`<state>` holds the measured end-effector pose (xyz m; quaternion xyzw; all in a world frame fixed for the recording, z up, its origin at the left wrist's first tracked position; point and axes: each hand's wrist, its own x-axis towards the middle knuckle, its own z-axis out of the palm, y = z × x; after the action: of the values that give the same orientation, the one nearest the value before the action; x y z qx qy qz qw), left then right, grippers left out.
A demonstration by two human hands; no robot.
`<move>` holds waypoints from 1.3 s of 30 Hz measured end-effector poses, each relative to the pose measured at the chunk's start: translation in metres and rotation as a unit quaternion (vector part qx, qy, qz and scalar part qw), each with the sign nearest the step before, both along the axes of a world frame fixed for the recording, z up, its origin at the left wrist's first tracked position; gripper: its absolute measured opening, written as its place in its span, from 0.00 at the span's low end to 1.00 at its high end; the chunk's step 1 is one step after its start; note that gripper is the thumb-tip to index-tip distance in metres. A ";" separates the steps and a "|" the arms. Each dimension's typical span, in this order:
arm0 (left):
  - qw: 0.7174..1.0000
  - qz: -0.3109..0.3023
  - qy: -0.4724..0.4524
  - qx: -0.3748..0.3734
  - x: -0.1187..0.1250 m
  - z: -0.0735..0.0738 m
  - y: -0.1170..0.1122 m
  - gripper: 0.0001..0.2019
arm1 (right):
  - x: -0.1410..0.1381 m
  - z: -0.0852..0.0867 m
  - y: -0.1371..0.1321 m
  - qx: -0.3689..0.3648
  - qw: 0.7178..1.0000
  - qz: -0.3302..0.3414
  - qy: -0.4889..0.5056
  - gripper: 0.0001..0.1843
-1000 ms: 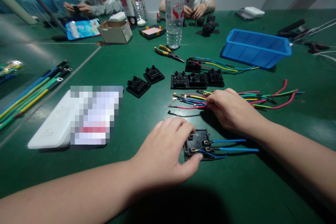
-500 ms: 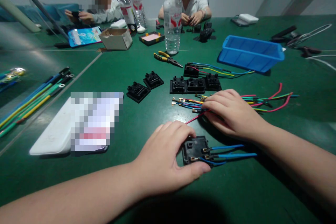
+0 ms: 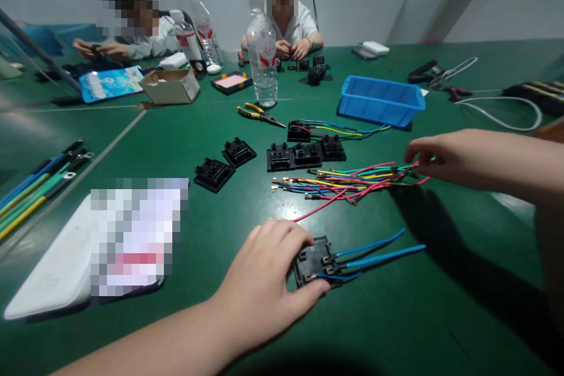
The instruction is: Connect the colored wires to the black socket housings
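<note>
My left hand (image 3: 268, 276) grips a black plastic socket housing (image 3: 314, 255) by its left side, thumb along the near edge and fingers over the far edge. Blue wires (image 3: 374, 254) with brass terminals sit in the housing and stick out to the right. My right hand (image 3: 429, 153) is at the right end of a bundle of coloured wires (image 3: 348, 179), its fingers pinched on wire ends there. Brass terminals show at the bundle's left end. A loose red wire (image 3: 319, 210) slants from the bundle toward my left fingers.
Several black housings (image 3: 293, 155) lie beyond the wires, one wired (image 3: 299, 130). Behind stand pliers (image 3: 259, 114), a water bottle (image 3: 263, 64), a blue bin (image 3: 381, 103) and a cardboard box (image 3: 171, 85). At left lie a white flat object (image 3: 57, 252) and thicker cables (image 3: 42, 188). Two people sit opposite.
My right hand has moved right, from the middle of the wire bundle to its right end. My left hand keeps its grip on the housing. The view has shifted slightly.
</note>
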<state>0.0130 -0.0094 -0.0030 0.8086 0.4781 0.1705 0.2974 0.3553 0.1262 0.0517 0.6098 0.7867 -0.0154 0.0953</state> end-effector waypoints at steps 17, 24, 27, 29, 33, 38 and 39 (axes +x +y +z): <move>1.000 -0.010 0.009 0.001 0.000 0.000 0.001 0.15 | -0.038 -0.005 0.004 -0.097 0.983 0.131 0.090 0.10; 1.000 -0.004 0.009 -0.004 0.000 0.002 0.000 0.16 | -0.029 -0.018 0.007 -0.138 0.968 0.171 0.119 0.08; 1.000 -0.004 0.008 -0.007 0.000 0.002 -0.001 0.16 | -0.026 -0.016 0.009 -0.128 0.968 0.171 0.130 0.08; 1.000 -0.003 0.006 -0.006 0.000 0.002 -0.001 0.16 | -0.026 -0.009 0.009 -0.108 0.969 0.168 0.143 0.10; 1.000 -0.001 0.001 -0.001 0.000 0.001 0.000 0.16 | -0.035 0.000 0.006 -0.051 0.966 0.172 0.184 0.13; 1.000 0.001 0.002 -0.004 0.000 0.001 0.000 0.16 | -0.052 -0.001 -0.001 -0.042 0.960 0.152 0.230 0.22; 1.000 0.000 0.003 -0.004 0.000 0.001 0.000 0.15 | -0.051 -0.001 -0.001 -0.050 0.966 0.133 0.214 0.20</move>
<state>0.0134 -0.0097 -0.0020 0.8078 0.4799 0.1661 0.2993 0.3043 0.1250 0.0504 0.4770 0.8607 -0.1723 -0.0440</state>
